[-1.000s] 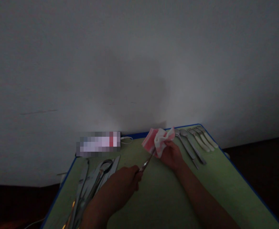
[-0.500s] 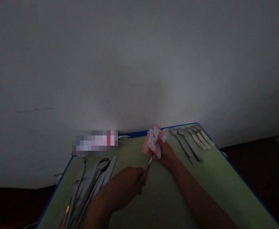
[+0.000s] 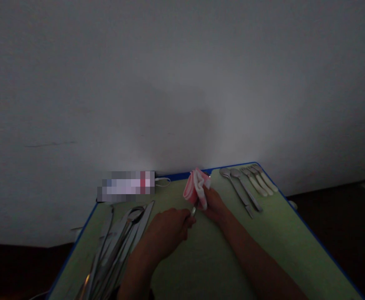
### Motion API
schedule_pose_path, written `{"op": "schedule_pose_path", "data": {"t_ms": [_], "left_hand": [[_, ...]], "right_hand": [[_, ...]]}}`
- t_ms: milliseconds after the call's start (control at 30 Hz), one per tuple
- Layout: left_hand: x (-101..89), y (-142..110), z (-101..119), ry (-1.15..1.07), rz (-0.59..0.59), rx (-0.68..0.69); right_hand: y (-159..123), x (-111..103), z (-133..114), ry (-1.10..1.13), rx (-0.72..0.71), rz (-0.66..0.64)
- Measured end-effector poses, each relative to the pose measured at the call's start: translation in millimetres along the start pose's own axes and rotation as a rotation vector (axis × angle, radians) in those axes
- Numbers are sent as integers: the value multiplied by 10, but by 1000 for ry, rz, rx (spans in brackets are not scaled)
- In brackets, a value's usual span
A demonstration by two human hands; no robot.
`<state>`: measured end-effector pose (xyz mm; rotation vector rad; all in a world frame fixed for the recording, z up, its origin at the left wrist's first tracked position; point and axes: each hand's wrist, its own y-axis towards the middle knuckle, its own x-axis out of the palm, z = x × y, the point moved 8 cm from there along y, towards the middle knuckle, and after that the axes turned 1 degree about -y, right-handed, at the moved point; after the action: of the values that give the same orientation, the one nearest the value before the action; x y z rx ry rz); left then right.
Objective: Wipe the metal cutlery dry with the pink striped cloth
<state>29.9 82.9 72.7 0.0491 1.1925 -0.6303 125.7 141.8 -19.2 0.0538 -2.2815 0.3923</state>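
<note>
My left hand [image 3: 169, 229] is closed round the handle of a thin metal utensil [image 3: 193, 211], whose far end is buried in a pink and white cloth [image 3: 196, 190]. My right hand [image 3: 213, 204] grips that cloth bunched around the utensil. Both hands meet over the middle of a green table [image 3: 282, 250] with a blue edge. What kind of utensil it is stays hidden by the cloth and my fingers.
A heap of metal cutlery [image 3: 120, 241] lies at the table's left. A neat row of spoons and white-handled forks [image 3: 248, 187] lies at the back right. A blurred packet [image 3: 125, 186] and a white cable [image 3: 163, 181] sit by the grey wall.
My hands have drawn closer together, so less of the utensil shows between them. The cloth has bunched tighter and shifted a little left.
</note>
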Motion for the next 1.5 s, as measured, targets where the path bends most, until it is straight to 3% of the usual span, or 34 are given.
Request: {"op": "schedule_pose_path", "data": {"t_ms": [167, 300, 400, 467, 600, 667, 733, 867, 1000, 1133, 1333, 1500], "left_hand": [[-89, 9, -59, 18, 73, -42], [-150, -32, -116, 7, 129, -54], [-269, -111, -174, -14, 201, -74], [-398, -180, -203, -89, 291, -88], [-642, -317, -131, -291, 500, -54], [-685, -360, -15, -319, 528, -18], [-659, -379, 132, -269, 480, 20], [-521, -425, 385, 41, 351, 111], [-419, -458, 352, 246, 293, 105], [-360, -456, 270, 113, 186, 114], [-502, -449, 474, -97, 233, 199], [-466, -418, 525, -38, 212, 235]], "right_hand": [[-19, 125, 23, -60, -56, -27], [2, 144, -185, -230, -174, -34], [-74, 242, -467, -547, -273, -94], [-201, 394, -640, -873, -340, -202], [-517, 596, -767, -1423, -271, -396], [-699, 699, -806, -1602, -267, -477], [-880, 815, -821, -1703, -265, -548], [-1190, 1029, -783, -1809, -254, -650], [-1289, 1063, -802, -1915, -288, -493], [-1307, 1057, -781, -1963, -321, -415], [-1400, 1110, -935, -1766, -464, -393], [-1437, 1053, -962, -1730, -341, -446]]}}
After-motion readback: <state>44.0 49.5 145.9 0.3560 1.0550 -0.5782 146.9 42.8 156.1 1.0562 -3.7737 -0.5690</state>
